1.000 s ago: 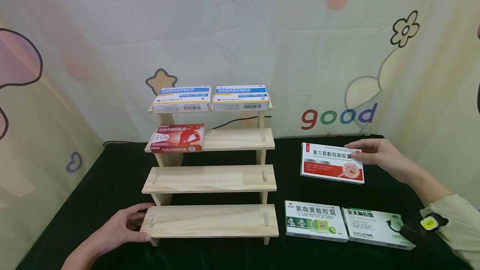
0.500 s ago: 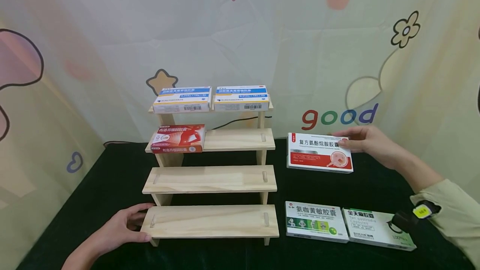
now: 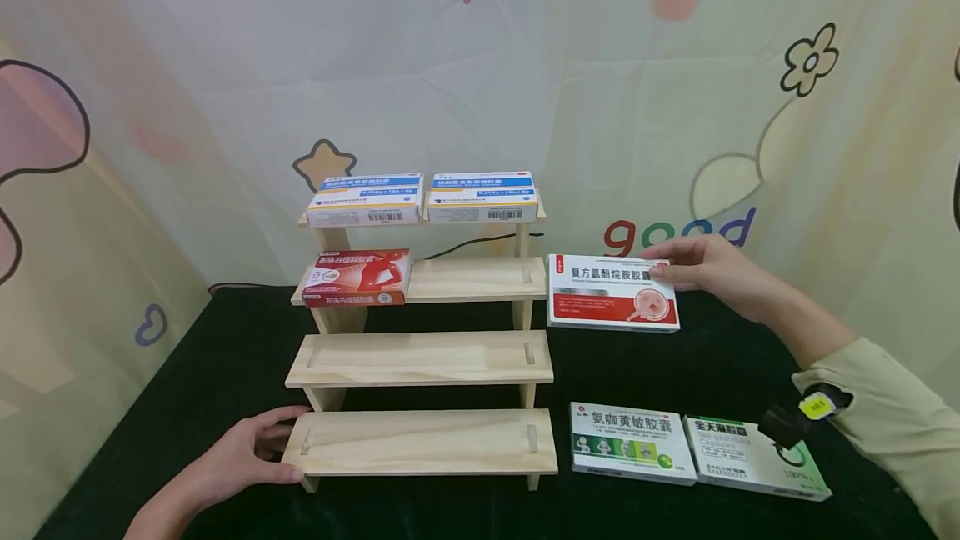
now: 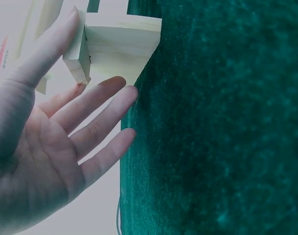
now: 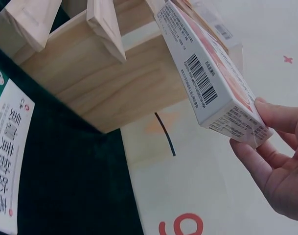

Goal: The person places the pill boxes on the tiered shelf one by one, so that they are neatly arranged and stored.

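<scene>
My right hand (image 3: pixel 716 269) pinches the right end of a white and red medicine box (image 3: pixel 613 293) between thumb and fingers. In the head view the box is held up just right of the second-highest step of a wooden stepped display stand (image 3: pixel 420 357). The right wrist view shows the box's barcode side, tilted, in front of the stand's side panel. My left hand (image 3: pixel 228 465) holds the left end of the lowest step. In the left wrist view its thumb (image 4: pixel 60 41) and index finger lie against the board's two edges, while the other fingers extend loosely.
Two blue and white boxes (image 3: pixel 365 200) lie on the top step. A red box (image 3: pixel 356 277) occupies the second step's left half. Two green and white boxes (image 3: pixel 632 442) (image 3: pixel 757 457) lie side by side on the dark cloth (image 3: pixel 637 382). A printed curtain (image 3: pixel 480 90) hangs behind.
My right hand has carried the white and red box left and upward, closer to the second-highest step. The left hand and the stand have stayed put.
</scene>
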`<state>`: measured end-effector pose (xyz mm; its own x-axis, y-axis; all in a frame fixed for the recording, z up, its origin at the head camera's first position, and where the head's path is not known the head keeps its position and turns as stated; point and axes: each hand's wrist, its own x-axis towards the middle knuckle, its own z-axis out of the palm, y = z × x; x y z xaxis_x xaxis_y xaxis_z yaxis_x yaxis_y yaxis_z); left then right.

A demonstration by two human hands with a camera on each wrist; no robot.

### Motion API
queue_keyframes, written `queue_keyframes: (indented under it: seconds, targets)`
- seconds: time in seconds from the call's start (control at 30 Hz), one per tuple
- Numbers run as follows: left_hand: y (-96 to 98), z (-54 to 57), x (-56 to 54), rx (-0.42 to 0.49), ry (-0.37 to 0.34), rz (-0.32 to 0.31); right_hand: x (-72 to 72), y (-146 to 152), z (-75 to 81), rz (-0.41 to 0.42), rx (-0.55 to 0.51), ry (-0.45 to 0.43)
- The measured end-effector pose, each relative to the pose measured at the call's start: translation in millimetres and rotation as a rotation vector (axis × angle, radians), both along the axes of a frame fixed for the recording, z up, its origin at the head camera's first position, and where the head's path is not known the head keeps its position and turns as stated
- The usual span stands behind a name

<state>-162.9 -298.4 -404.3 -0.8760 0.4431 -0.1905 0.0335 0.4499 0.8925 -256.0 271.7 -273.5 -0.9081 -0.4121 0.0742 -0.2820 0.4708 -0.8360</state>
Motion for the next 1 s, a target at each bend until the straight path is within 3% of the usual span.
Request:
queue_keyframes:
  seconds: [0.23,0.53,1.0]
  targets:
    - [-0.7,-1.1,-0.4,0.005,0.002,-0.008,-3.4,-15.5,4.0,0.026,-0.012,0.01]
    - [-0.9,-1.3,-0.7,-0.004,0.004,-0.003,-11.7,-36.0,7.8,0.002,-0.023,-0.043]
    - [-1.4,0.0,-1.3,-0.025,-0.01,0.002,-18.9,-75.4,16.3,0.044,-0.079,-0.09]
